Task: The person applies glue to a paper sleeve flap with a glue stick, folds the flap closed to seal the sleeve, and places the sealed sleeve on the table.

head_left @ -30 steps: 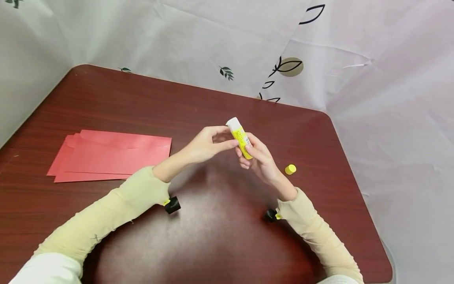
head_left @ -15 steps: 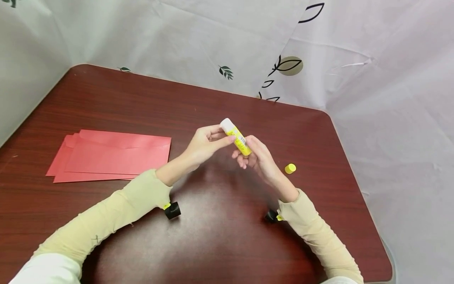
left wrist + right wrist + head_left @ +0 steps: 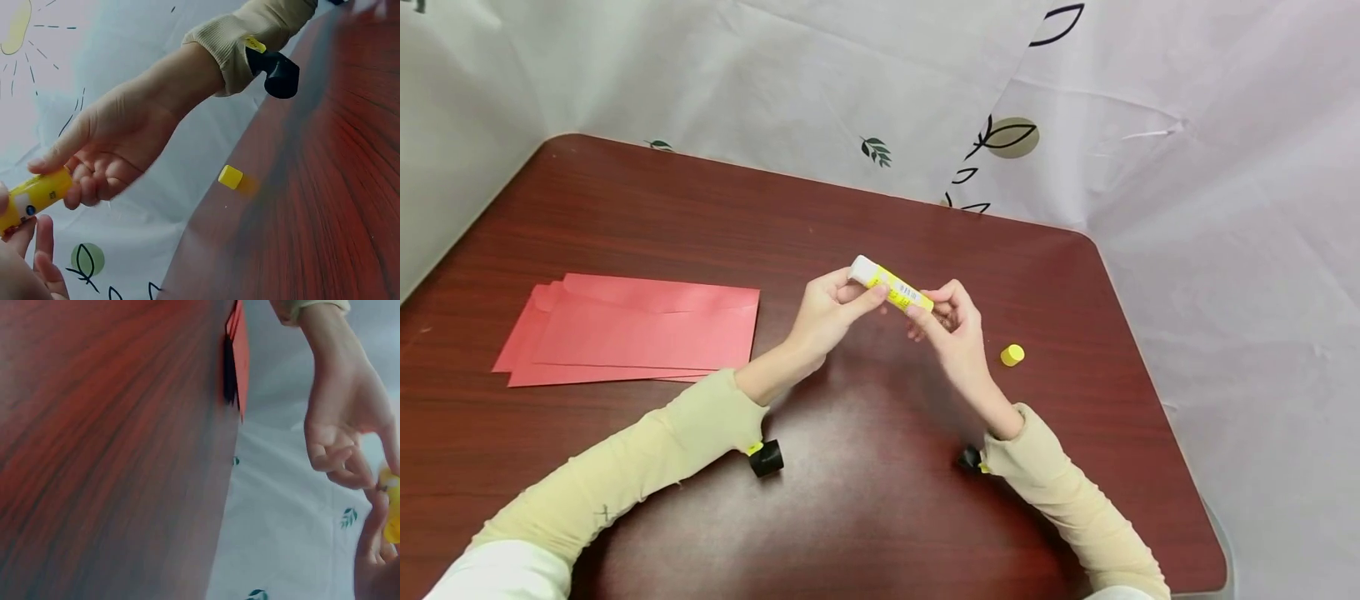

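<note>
A yellow glue stick (image 3: 902, 292) with a white end is held above the table between both hands, tilted with its white end up and to the left. My left hand (image 3: 827, 312) grips it near the white end, thumb across the label. The right hand (image 3: 958, 333) pinches the yellow end between thumb and fingers, which also shows in the left wrist view, where that glue stick (image 3: 37, 197) sits at the left edge. In the right wrist view only part of the glue stick (image 3: 392, 506) is visible. Its yellow cap (image 3: 1012, 355) rests on the table right of the right hand.
Several red envelopes (image 3: 647, 329) lie in a loose stack on the left of the dark red-brown table (image 3: 865, 500). A black wrist camera (image 3: 766, 458) hangs under the left sleeve and another black camera (image 3: 970, 459) under the right. A pale printed curtain (image 3: 775, 92) borders the table.
The glue stick has tipped from steep to flatter, its white end moving left and slightly down. The right-hand fingers have shifted around its yellow end; the left hand has drifted left.
</note>
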### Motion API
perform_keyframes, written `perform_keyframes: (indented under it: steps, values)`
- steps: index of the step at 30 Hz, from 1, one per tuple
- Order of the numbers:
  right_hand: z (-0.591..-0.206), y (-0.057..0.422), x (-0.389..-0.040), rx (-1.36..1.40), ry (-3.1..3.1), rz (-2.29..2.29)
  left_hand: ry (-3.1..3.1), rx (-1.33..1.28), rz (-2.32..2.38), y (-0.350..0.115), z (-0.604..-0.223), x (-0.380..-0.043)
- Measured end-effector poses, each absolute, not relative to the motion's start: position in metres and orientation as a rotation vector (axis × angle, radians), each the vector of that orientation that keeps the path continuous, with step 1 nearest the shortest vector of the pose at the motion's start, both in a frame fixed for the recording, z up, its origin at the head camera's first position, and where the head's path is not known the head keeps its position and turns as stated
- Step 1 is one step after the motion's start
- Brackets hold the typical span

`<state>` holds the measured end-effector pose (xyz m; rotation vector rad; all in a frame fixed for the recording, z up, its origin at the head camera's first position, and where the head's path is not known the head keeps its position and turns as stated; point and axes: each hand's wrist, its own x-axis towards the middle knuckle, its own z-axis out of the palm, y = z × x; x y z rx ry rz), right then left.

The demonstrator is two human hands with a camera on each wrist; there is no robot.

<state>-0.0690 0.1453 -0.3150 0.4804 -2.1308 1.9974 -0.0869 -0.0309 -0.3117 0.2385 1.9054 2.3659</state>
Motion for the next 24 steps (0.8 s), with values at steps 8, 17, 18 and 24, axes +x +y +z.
perform_keyframes:
  steps: [8,17,18,24]
  values:
    - [-0.318,0.148,-0.068,0.694,-2.052,1.502,1.889,0.310,2.461,-0.030,-0.305,-0.082]
    - [-0.307,0.153,-0.063,0.635,-2.186,2.207,2.047,0.410,2.394,-0.034,-0.303,-0.081]
    - [-0.307,0.152,-0.062,0.606,-2.163,2.191,2.050,0.383,2.398,-0.033,-0.303,-0.081]
    - [-0.313,0.144,-0.057,0.473,-2.050,1.956,2.012,0.237,2.448,-0.029,-0.301,-0.080]
